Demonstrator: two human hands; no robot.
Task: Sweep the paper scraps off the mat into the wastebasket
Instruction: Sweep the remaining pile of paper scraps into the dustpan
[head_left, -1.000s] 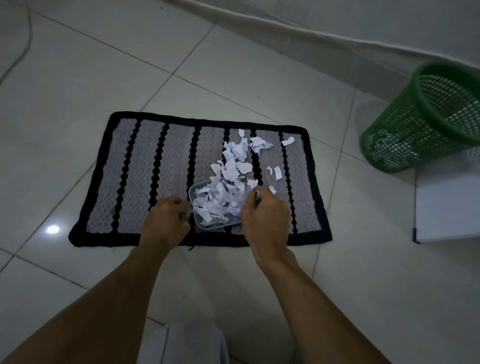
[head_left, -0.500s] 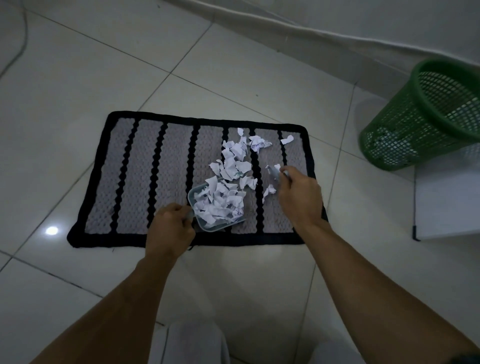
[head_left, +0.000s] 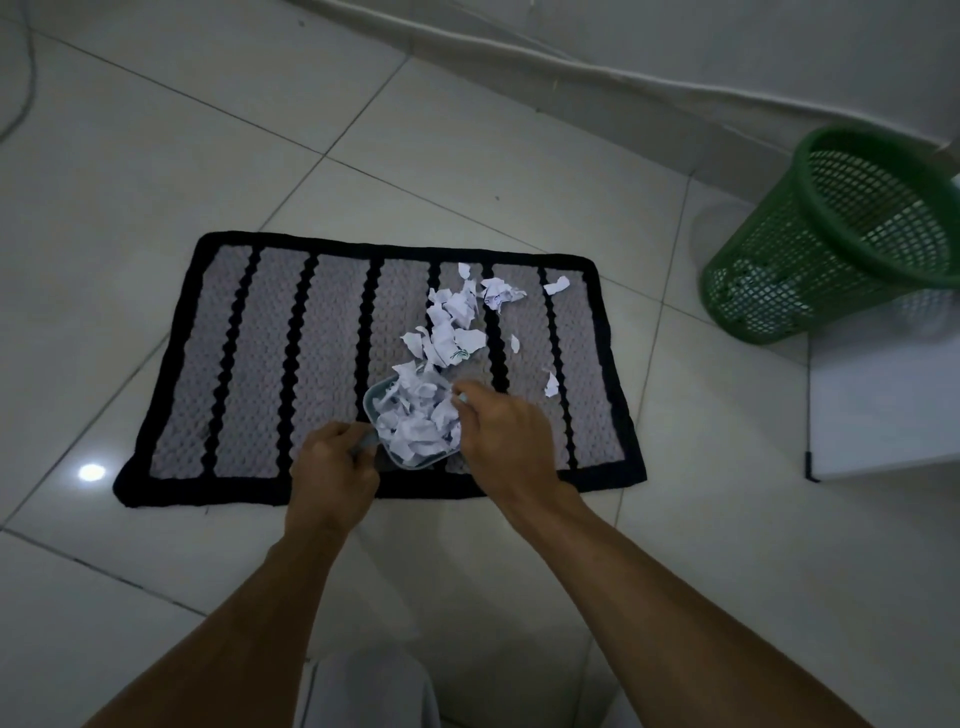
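We see the paper scraps (head_left: 451, 332) as white, torn, crumpled bits, a few with ink marks, strung in a loose trail across the right half of the mat (head_left: 260, 364). The mat is grey with black stripes and a black border and lies flat on the tiled floor (head_left: 467, 171). Many scraps are heaped in a small pale dustpan (head_left: 410, 431) that rests on the mat near its front edge. Single bits lie apart near the mat's far right corner and right side.

Our left hand (head_left: 332, 467) has its grip closed around the dustpan's handle. Our right hand (head_left: 504, 436) is at the pan's right rim, touching the heap, its grip narrow around a small pale tool (head_left: 462, 397); what kind of tool we cannot tell.

The green mesh wastebasket (head_left: 831, 249) stands on the floor well apart to the right, some white paper inside. A white panel (head_left: 883, 410) lies just beside it, nearer to us.
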